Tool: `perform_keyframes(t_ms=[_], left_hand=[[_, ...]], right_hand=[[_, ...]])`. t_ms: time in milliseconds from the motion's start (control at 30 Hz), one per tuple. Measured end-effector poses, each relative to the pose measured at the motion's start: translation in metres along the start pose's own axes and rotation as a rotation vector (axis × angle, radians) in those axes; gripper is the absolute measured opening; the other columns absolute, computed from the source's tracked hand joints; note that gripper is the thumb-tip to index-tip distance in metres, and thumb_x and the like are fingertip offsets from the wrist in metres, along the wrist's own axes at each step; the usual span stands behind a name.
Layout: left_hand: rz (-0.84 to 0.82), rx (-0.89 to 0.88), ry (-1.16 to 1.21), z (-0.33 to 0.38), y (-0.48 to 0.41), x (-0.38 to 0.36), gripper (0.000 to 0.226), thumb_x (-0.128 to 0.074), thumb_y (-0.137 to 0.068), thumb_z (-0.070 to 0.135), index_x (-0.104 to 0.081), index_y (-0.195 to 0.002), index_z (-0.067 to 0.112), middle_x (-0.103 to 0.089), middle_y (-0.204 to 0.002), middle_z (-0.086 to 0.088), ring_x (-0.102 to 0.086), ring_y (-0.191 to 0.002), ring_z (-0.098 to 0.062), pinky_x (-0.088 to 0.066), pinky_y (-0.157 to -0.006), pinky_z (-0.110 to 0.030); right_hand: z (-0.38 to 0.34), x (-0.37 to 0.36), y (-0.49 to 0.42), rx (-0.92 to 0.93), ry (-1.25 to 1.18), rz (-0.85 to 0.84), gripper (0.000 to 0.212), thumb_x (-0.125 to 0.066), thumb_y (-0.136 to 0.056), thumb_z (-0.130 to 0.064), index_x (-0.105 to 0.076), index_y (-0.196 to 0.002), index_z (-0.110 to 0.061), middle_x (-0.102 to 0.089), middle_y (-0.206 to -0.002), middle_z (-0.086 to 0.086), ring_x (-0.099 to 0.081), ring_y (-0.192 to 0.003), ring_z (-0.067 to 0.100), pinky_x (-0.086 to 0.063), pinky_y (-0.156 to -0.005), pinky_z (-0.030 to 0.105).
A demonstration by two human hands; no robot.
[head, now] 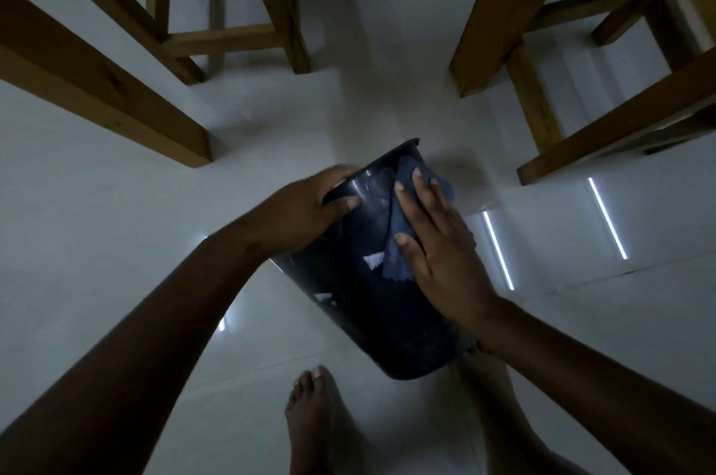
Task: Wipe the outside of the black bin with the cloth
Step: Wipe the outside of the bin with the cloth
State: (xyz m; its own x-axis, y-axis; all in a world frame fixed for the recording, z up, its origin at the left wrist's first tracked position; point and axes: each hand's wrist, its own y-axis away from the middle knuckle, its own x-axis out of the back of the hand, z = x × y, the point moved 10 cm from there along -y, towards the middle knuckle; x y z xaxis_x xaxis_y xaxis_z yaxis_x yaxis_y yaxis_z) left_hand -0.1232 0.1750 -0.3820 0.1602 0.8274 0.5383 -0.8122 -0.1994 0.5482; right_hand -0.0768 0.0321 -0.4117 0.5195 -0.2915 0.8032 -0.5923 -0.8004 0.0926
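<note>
The black bin (360, 304) is held tilted above the floor, its open rim pointing away from me and its base toward my feet. My left hand (310, 203) grips the bin's rim on the left, thumb on the outer wall. My right hand (438, 246) lies flat on the bin's upper side and presses a dark blue cloth (403, 226) against it. The cloth's fringed end hangs out below my thumb. Part of the cloth is hidden under my palm.
Wooden table and stool legs (128, 95) stand to the left and at the back, more wooden legs (511, 9) to the right. The white tiled floor (116, 226) reflects strip lights. My bare feet (314, 412) are just below the bin.
</note>
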Motion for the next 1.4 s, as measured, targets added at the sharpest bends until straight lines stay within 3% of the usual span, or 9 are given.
perform_keyframes(t_ms=[100, 200, 333, 500, 700, 900, 1000, 1200, 1400], left_hand=[[0.273, 0.024, -0.217, -0.016, 0.014, 0.007, 0.032, -0.032, -0.097, 0.051, -0.052, -0.092, 0.026, -0.067, -0.081, 0.0, -0.065, -0.079, -0.026, -0.052, -0.072, -0.036], [0.373, -0.002, -0.245, -0.003, 0.007, 0.006, 0.033, -0.03, -0.098, 0.052, -0.045, -0.08, 0.029, -0.061, -0.072, 0.004, -0.062, -0.071, -0.024, -0.044, -0.065, -0.031], [0.378, -0.061, -0.216, 0.011, -0.007, 0.008, 0.035, -0.032, -0.099, 0.048, -0.051, -0.086, 0.022, -0.064, -0.077, -0.002, -0.06, -0.073, -0.026, -0.039, -0.064, -0.03], [0.369, -0.042, -0.185, 0.009, -0.009, 0.006, 0.036, -0.029, -0.099, 0.05, -0.046, -0.078, 0.026, -0.062, -0.074, 0.001, -0.061, -0.071, -0.024, -0.047, -0.067, -0.034], [0.396, -0.028, -0.181, -0.004, -0.002, 0.007, 0.039, -0.027, -0.098, 0.052, -0.049, -0.082, 0.024, -0.064, -0.074, -0.002, -0.061, -0.07, -0.024, -0.046, -0.066, -0.034], [0.407, -0.003, -0.195, 0.002, -0.007, 0.008, 0.04, -0.027, -0.099, 0.053, -0.048, -0.078, 0.026, -0.063, -0.072, 0.001, -0.06, -0.069, -0.021, -0.042, -0.064, -0.032], [0.401, 0.0, -0.191, 0.005, -0.008, 0.006, 0.041, -0.028, -0.098, 0.052, -0.049, -0.08, 0.022, -0.064, -0.072, 0.0, -0.061, -0.069, -0.023, -0.047, -0.065, -0.034], [0.076, -0.016, 0.169, -0.009, -0.003, -0.003, 0.021, -0.041, -0.099, 0.038, -0.053, -0.115, 0.029, -0.067, -0.102, 0.008, -0.064, -0.093, -0.008, -0.051, -0.079, -0.025], [0.295, -0.029, -0.015, -0.015, 0.009, 0.0, 0.022, -0.037, -0.099, 0.043, -0.053, -0.09, 0.03, -0.063, -0.071, 0.006, -0.063, -0.069, -0.011, -0.047, -0.061, -0.026]], right_hand=[[0.017, 0.0, 0.012, -0.135, -0.04, 0.012, 0.063, -0.017, -0.096, -0.057, -0.005, -0.151, -0.03, 0.0, -0.161, -0.002, -0.003, -0.148, 0.02, -0.02, -0.115, 0.047], [-0.007, -0.019, 0.049, -0.022, 0.271, -0.048, 0.068, -0.026, -0.093, -0.05, 0.0, -0.151, -0.026, 0.004, -0.161, 0.004, -0.003, -0.146, 0.03, -0.017, -0.113, 0.053], [-0.028, -0.024, 0.035, 0.207, 0.422, -0.081, 0.065, -0.027, -0.093, -0.047, -0.005, -0.15, -0.028, 0.005, -0.16, 0.002, -0.001, -0.146, 0.031, -0.01, -0.114, 0.054], [0.01, 0.005, 0.025, -0.077, 0.197, -0.006, 0.056, -0.01, -0.1, -0.047, -0.012, -0.15, -0.023, -0.011, -0.16, 0.005, -0.009, -0.147, 0.027, -0.026, -0.112, 0.054], [-0.03, -0.028, 0.047, 0.256, 0.457, -0.088, 0.065, -0.029, -0.092, -0.047, -0.007, -0.15, -0.028, 0.009, -0.16, 0.001, -0.008, -0.145, 0.033, -0.009, -0.113, 0.053], [0.011, 0.0, 0.043, -0.065, 0.203, -0.027, 0.055, -0.014, -0.099, -0.049, -0.008, -0.15, -0.03, -0.005, -0.16, -0.002, -0.005, -0.147, 0.025, -0.021, -0.113, 0.053], [-0.014, -0.025, 0.059, 0.114, 0.355, -0.125, 0.057, -0.022, -0.097, -0.046, -0.009, -0.149, -0.028, 0.003, -0.161, 0.0, -0.007, -0.145, 0.032, -0.018, -0.109, 0.056], [-0.005, 0.01, 0.012, -0.018, 0.003, -0.028, 0.068, -0.031, -0.094, -0.051, -0.002, -0.151, -0.027, -0.003, -0.158, -0.009, 0.004, -0.147, 0.01, -0.006, -0.118, 0.042], [0.012, 0.009, 0.029, -0.058, 0.147, -0.016, 0.063, -0.024, -0.097, -0.051, -0.006, -0.151, -0.025, -0.002, -0.161, 0.001, -0.004, -0.147, 0.019, -0.016, -0.116, 0.045]])
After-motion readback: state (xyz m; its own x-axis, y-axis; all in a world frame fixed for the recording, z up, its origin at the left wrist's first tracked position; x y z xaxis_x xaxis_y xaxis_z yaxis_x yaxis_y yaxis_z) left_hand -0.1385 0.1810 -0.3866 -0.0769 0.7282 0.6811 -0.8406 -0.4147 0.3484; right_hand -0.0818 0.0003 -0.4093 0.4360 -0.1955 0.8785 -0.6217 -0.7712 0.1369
